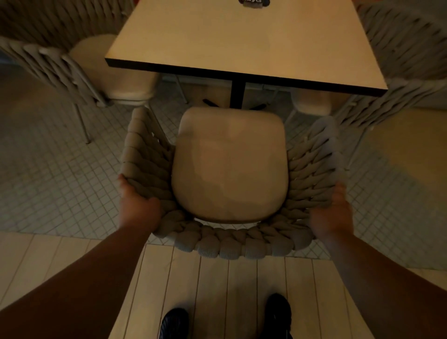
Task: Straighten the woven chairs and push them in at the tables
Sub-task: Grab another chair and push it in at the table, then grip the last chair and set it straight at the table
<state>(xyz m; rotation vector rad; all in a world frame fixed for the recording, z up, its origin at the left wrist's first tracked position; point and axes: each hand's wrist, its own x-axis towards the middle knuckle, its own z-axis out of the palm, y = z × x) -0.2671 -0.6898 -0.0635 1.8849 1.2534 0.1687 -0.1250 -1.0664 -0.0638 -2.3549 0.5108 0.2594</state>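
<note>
A woven chair (pixel 232 244) with a cream seat cushion (pixel 229 164) stands right in front of me, facing a pale square table (pixel 242 43) with a dark edge and a black central post. The front of the seat lies just short of the table's near edge. My left hand (pixel 137 208) grips the rear left of the chair's braided rim. My right hand (pixel 331 215) holds the rear right of the rim. Both arms reach forward from below.
A second woven chair (pixel 72 72) stands at the table's left side and a third woven chair (pixel 399 60) at its right. A dark small object (pixel 254 2) sits at the table's far edge. Small floor tiles lie under the table; pale planks under my black shoes (pixel 174 321).
</note>
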